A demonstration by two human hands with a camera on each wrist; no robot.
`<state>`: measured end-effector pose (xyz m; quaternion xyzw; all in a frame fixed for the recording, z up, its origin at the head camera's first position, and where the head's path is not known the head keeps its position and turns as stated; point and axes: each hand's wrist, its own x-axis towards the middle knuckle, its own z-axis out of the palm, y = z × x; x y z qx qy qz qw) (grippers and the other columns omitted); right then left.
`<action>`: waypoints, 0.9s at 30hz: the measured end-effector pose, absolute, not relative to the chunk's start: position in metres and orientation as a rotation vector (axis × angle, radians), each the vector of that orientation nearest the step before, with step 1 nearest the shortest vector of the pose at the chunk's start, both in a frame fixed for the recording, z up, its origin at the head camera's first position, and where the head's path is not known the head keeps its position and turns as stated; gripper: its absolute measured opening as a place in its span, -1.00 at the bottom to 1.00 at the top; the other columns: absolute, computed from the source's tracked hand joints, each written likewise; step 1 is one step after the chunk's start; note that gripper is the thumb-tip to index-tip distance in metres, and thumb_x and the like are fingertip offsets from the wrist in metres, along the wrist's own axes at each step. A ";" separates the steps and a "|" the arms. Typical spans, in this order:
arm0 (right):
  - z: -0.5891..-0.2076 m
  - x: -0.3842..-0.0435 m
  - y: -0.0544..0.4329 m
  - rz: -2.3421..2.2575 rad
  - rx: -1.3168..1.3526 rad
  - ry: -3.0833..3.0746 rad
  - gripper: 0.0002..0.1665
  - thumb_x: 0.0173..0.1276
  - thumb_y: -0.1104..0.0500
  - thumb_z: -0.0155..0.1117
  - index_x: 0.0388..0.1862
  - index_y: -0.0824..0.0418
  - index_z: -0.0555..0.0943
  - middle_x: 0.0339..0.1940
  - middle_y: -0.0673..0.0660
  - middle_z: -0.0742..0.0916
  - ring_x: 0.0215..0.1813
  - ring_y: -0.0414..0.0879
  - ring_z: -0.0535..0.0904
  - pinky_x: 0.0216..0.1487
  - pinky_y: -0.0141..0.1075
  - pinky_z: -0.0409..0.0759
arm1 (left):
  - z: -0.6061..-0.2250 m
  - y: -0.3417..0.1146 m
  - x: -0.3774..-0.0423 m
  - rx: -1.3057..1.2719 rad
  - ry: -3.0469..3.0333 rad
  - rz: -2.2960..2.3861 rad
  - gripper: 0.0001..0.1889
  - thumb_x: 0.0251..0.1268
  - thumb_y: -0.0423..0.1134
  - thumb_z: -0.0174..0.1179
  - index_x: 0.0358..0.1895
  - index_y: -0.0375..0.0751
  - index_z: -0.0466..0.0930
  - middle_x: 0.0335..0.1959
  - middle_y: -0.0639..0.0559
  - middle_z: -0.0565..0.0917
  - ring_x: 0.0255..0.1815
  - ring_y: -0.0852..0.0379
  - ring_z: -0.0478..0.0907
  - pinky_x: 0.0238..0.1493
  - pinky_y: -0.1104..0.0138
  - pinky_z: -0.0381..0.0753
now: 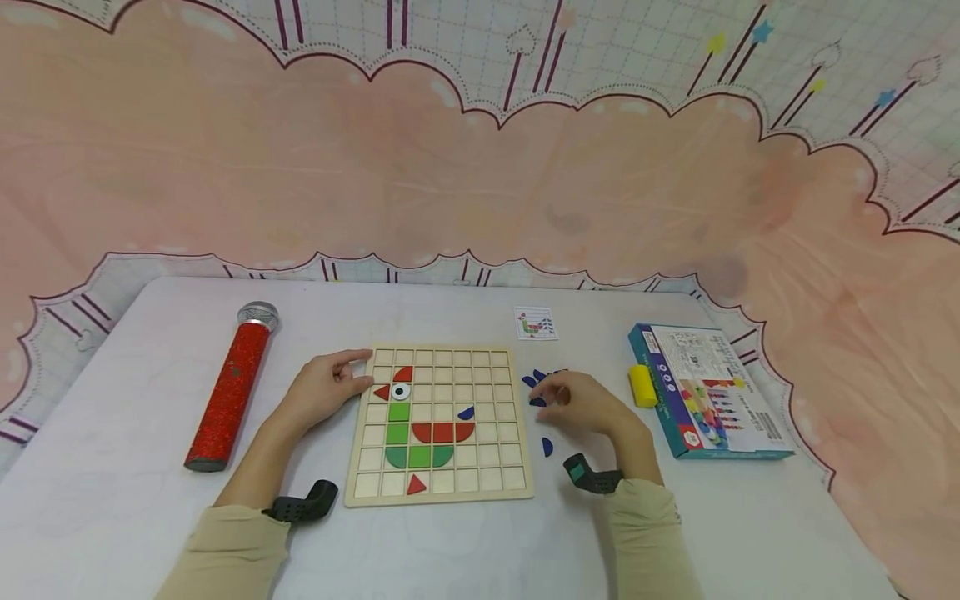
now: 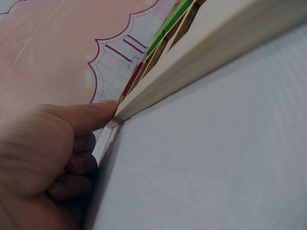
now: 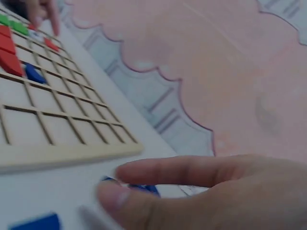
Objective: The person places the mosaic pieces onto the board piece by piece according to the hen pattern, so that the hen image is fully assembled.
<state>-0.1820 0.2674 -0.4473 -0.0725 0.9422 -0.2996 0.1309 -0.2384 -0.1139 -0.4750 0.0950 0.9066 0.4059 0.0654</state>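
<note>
A wooden grid board (image 1: 491, 454) carries red, green and blue pieces and a round eye piece (image 1: 401, 391), laid out like a bird. My left hand (image 1: 321, 392) touches the board's left edge near the far corner with index finger and thumb. In the left wrist view, one straight finger (image 2: 91, 115) meets the board's corner while the others are curled. Over the blue half-round pieces (image 1: 528, 381) at the board's right reaches my right hand (image 1: 581, 404), thumb and index finger extended, with a gap between them. One blue piece (image 1: 537, 402) shows between its fingertips.
A loose blue piece (image 1: 547, 447) lies nearer me. Behind the board is a small pattern card (image 1: 536, 323). At right, a yellow cylinder (image 1: 642, 386) stands against a toy box (image 1: 723, 392). A red microphone (image 1: 232, 383) lies at left on the white table (image 1: 112, 517).
</note>
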 end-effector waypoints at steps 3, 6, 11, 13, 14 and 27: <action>-0.446 -0.177 0.280 -0.845 -0.180 2.634 -0.65 0.08 0.08 0.48 -0.12 -0.10 0.64 -0.32 0.03 0.54 -0.18 -0.08 0.41 -0.17 -0.25 0.43 | -0.475 -0.114 -0.238 0.279 2.735 1.221 -0.49 0.26 -0.15 0.22 0.28 -0.17 0.44 -0.66 0.06 0.36 -0.55 0.11 0.28 -0.47 0.31 0.25; -0.443 -0.174 0.280 -0.777 -0.164 2.592 -0.59 -0.02 0.09 0.55 -0.18 -0.10 0.58 -0.22 0.03 0.53 -0.07 -0.07 0.40 0.00 -0.16 0.46 | -0.475 -0.115 -0.238 0.283 2.736 1.223 -0.49 0.26 -0.15 0.22 0.27 -0.18 0.44 -0.66 0.06 0.36 -0.56 0.11 0.28 -0.47 0.31 0.25; -0.441 -0.174 0.271 -0.642 -0.183 2.583 -0.56 -0.09 0.09 0.60 -0.30 -0.05 0.50 -0.08 0.02 0.52 0.04 -0.04 0.36 0.20 -0.05 0.39 | -0.477 -0.115 -0.238 0.294 2.734 1.235 -0.49 0.25 -0.15 0.22 0.27 -0.19 0.44 -0.66 0.07 0.36 -0.57 0.13 0.28 -0.48 0.32 0.25; -0.441 -0.174 0.268 -0.622 -0.173 2.594 -0.59 -0.07 0.09 0.58 -0.32 -0.05 0.51 -0.06 0.03 0.53 0.04 -0.02 0.36 0.19 -0.04 0.39 | -0.477 -0.115 -0.237 0.297 2.734 1.237 -0.49 0.25 -0.15 0.22 0.27 -0.19 0.44 -0.66 0.07 0.36 -0.57 0.14 0.27 -0.48 0.32 0.25; -0.441 -0.174 0.268 -0.620 -0.168 2.604 -0.61 -0.05 0.09 0.57 -0.32 -0.05 0.51 -0.06 0.03 0.54 0.04 -0.02 0.37 0.19 -0.04 0.39 | -0.477 -0.115 -0.237 0.296 2.735 1.236 -0.49 0.25 -0.15 0.22 0.27 -0.19 0.44 -0.66 0.07 0.36 -0.57 0.14 0.27 -0.48 0.32 0.25; -0.446 -0.174 0.278 -0.794 -0.252 2.594 -0.72 0.07 0.14 0.49 -0.26 -0.15 0.65 -0.32 0.01 0.54 -0.16 -0.07 0.40 -0.15 -0.26 0.44 | -0.474 -0.115 -0.238 0.263 2.713 1.240 -0.48 0.25 -0.14 0.22 0.28 -0.17 0.44 -0.63 0.05 0.38 -0.55 0.11 0.31 -0.49 0.32 0.28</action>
